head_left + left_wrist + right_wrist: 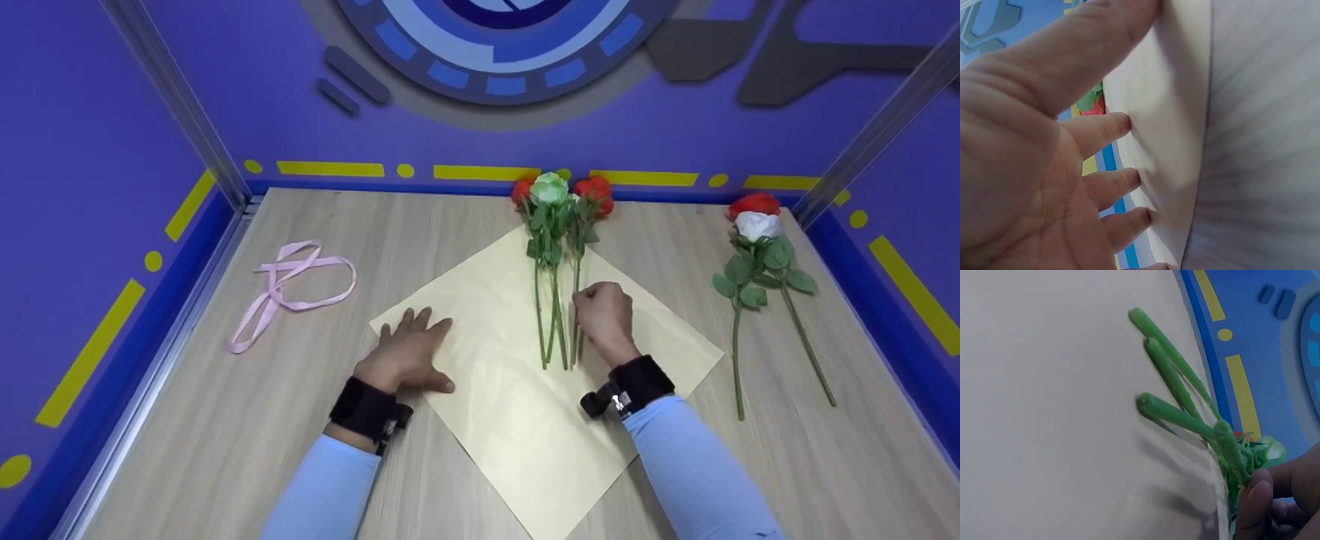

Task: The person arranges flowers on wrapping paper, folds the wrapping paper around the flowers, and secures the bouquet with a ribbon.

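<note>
Purple panels [247, 97] back the desk [210, 435]. The right hand [606, 319] pinches a rose stem [1231, 453], probably light, stiff and best gripped low; its red bloom [595, 193], near the far edge, looks soft. The left hand [405, 354], fingers spread, touches the paper [517, 442].

Work booth, three-sided; the wider building cannot be told. Back wall [262, 97], left wall [60, 225] and right wall [930, 180]: blue-purple, patterned with yellow dashes [330, 169] and dots; large machine-like ring [502, 86] on the back. Metal posts [176, 94], one per rear corner. Table [225, 450], wood-grain top, reaching close to all three walls. Wrist cameras [598, 403], strapped on: a recording setup.
</note>
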Available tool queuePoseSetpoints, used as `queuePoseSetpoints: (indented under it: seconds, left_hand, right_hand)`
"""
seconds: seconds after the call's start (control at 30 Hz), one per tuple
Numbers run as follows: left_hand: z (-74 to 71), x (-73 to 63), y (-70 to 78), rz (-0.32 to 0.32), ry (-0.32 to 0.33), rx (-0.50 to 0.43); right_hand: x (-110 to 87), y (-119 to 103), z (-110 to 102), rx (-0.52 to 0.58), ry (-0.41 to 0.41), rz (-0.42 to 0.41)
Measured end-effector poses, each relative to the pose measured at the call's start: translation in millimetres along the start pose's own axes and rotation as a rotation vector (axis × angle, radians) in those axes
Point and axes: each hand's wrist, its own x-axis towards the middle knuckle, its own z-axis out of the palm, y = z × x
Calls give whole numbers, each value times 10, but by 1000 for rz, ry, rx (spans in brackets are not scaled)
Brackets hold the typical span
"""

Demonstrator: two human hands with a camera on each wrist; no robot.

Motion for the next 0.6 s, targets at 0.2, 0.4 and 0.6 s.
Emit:
queuePoseSetpoints:
  seconds: [0.2, 0.4, 0.6]
  left_hand:
    - [9, 1, -5, -4, 0, 3]
    - [16, 8, -13, -2, 5, 5]
    - [16, 8, -11, 1, 2, 7]
  right_hand:
    - [-32, 7, 94, 4, -50, -17]
    - [-41, 33, 133, -18, -47, -34]
    - [-50, 54, 127, 10, -66, -33]
